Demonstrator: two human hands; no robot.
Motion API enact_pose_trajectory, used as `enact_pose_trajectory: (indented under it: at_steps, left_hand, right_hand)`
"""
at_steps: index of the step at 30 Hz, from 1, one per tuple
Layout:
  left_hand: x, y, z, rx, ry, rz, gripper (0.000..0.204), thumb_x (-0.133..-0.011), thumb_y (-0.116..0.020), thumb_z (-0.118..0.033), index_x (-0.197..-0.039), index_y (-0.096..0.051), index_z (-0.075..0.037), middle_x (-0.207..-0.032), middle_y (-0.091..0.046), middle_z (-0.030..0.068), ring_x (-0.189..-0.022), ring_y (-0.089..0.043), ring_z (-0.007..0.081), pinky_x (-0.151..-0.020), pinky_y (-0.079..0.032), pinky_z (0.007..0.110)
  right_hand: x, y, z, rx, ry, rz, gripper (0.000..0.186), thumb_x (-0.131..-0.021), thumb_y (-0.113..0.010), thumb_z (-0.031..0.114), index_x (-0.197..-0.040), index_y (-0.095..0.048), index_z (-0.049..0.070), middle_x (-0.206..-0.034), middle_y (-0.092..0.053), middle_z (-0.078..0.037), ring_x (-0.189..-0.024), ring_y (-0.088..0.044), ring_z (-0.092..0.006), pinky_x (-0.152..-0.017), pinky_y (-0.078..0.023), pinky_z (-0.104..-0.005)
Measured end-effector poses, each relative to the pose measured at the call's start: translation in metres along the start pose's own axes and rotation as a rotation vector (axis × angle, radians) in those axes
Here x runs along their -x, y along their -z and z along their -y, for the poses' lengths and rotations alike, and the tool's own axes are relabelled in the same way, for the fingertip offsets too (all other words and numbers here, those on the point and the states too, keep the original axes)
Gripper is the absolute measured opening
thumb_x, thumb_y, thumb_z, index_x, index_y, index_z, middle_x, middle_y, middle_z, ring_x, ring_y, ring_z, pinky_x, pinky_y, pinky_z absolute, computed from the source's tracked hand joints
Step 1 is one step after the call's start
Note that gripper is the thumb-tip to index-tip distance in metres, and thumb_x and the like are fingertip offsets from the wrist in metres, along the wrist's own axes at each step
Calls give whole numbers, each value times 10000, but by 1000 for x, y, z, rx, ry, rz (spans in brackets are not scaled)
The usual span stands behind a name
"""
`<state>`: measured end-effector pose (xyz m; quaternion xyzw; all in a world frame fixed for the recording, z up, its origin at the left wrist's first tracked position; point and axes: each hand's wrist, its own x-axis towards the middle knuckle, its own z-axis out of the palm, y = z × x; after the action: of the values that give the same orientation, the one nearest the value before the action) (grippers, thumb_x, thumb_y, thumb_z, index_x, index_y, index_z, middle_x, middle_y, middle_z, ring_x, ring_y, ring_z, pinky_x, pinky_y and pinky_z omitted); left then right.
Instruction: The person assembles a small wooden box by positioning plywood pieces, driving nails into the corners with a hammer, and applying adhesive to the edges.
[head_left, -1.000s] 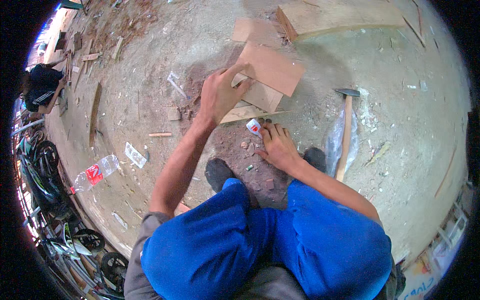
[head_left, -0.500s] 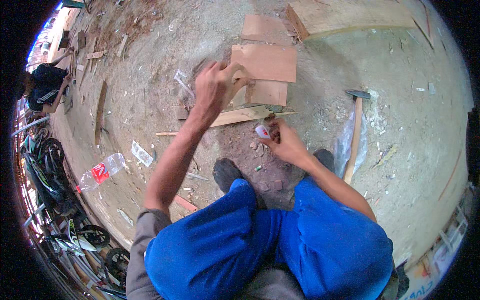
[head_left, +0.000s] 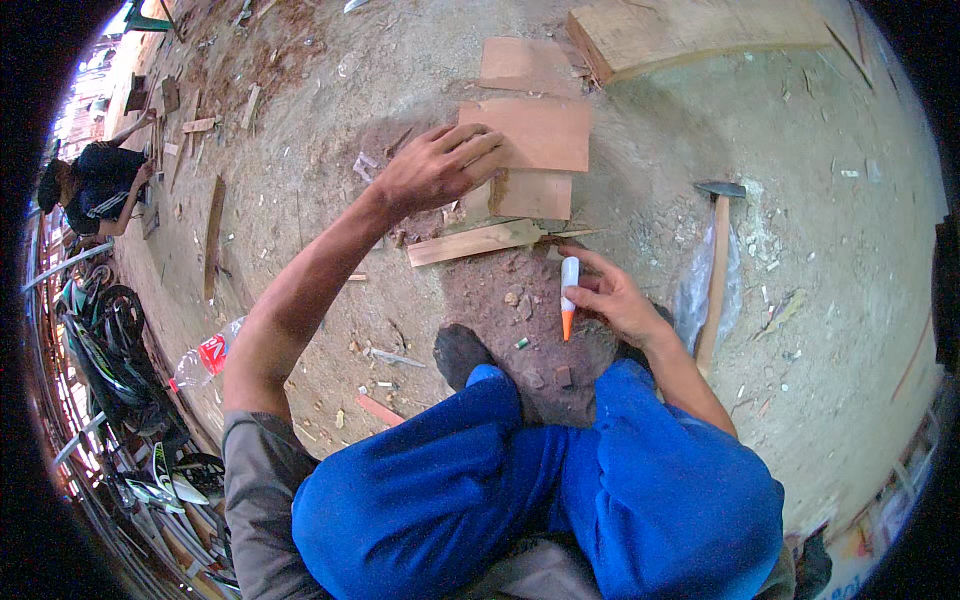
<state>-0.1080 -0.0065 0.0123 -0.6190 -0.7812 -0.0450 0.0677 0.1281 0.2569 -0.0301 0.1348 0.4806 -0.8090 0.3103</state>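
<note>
My right hand (head_left: pixel 615 298) is closed around a small white glue bottle (head_left: pixel 569 284) above the dirt between my feet. Its orange tip points down. Over the left edge of a flat reddish-brown wooden board (head_left: pixel 545 135) lies my left hand (head_left: pixel 445 165), fingers stretched to the right and thumb hidden. Whether those fingers press on the board or only hover, I cannot tell. Under that board's near side a second wooden piece (head_left: pixel 540 195) shows. A pale wooden strip (head_left: pixel 475 243) slants on the ground just nearer to me.
Another flat board (head_left: pixel 530 66) and a thick plank (head_left: pixel 690 38) lie farther off. At right, a hammer (head_left: pixel 717 265) rests on a clear plastic bag (head_left: pixel 692 290). A plastic bottle (head_left: pixel 207 355) lies left of my arm. Another person (head_left: pixel 100 185) works at far left, near bicycles (head_left: pixel 105 340).
My left hand has come down to the right onto or over the board's edge. The glue bottle has turned in my right hand, so its orange tip now shows, pointing down.
</note>
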Motion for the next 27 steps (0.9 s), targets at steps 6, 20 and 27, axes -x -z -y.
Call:
enact_pose_trajectory:
  at_steps: [6, 20, 27]
  left_hand:
    - [2, 0, -6, -40, 13, 0, 403, -883, -681, -189, -1281, -663, -131, -1337, -625, 58, -1221, -619, 250, -958, -545, 415]
    - [0, 16, -118, 702, 378, -140, 375, -820, -784, -146, -1173, -689, -60, -1065, -716, 109, -952, -692, 332, -825, -556, 435]
    - [13, 30, -86, 680, 697, -170, 137, -903, -663, -98, -1017, -703, -32, -894, -696, 161, -852, -695, 324, -744, -535, 399]
  right_hand:
    - [7, 16, 9, -237, -23, -74, 423, -919, -737, 53, -1301, -557, 48, -1130, -677, -75, -966, -665, -145, -800, -559, -285]
    - [-9, -24, 42, -376, 126, -130, 317, -946, -665, 2, -1252, -593, -35, -1143, -695, -164, -987, -700, -219, -877, -565, -318]
    - [-10, -4, 43, -253, 358, -341, 282, -939, -652, -32, -1215, -599, -46, -1169, -692, -192, -1003, -702, -235, -934, -555, -331]
